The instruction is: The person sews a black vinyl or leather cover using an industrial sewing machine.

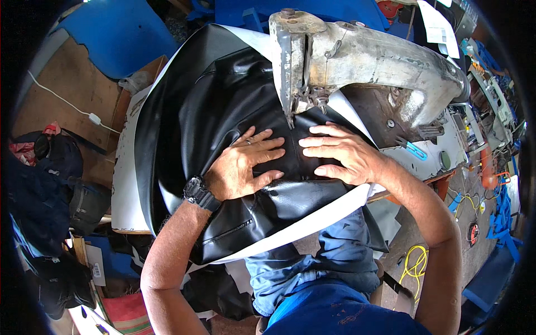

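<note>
Black leather-like upholstery material (223, 100) with a white backing is heaped over the sewing table and hangs over its front edge. My left hand (245, 162) lies flat on it with the fingers stretched toward the middle. From the other side my right hand (340, 153) presses flat too, fingers apart. A stitched seam runs between the hands, up to the needle area of a worn, paint-stained sewing machine (379, 56). The machine's head stands just beyond my fingertips. Whether the needle is in the material I cannot tell.
Right of the machine lie small blue-handled thread snips (412, 148) on the white tabletop (455, 146). A blue chair (114, 33) stands at the far left. A yellow cord (414, 265) is coiled on the floor at right. Dark bags (89, 206) are at left.
</note>
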`<state>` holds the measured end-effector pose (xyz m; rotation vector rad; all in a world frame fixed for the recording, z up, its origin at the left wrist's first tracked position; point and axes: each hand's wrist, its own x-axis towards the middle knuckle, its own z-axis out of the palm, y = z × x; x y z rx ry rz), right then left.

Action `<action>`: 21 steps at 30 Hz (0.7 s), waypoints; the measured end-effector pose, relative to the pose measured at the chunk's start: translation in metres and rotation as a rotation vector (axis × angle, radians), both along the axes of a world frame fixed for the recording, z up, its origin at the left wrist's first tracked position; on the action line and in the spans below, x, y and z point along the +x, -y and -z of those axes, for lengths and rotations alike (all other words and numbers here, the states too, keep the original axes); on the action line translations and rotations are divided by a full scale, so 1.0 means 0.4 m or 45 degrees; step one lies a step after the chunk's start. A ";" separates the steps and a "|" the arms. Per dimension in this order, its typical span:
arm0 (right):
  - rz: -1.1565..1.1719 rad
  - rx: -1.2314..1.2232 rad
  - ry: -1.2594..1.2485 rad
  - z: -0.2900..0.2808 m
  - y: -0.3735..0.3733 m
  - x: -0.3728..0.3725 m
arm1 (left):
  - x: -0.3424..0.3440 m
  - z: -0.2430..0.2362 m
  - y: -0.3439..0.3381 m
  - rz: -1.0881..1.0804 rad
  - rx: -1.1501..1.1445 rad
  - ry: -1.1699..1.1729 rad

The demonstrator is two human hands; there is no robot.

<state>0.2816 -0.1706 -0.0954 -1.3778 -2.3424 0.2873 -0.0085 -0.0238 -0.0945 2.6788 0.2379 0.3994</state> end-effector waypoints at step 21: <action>0.007 0.001 -0.077 0.011 -0.082 0.034 | 0.031 0.009 -0.072 -0.038 0.025 -0.011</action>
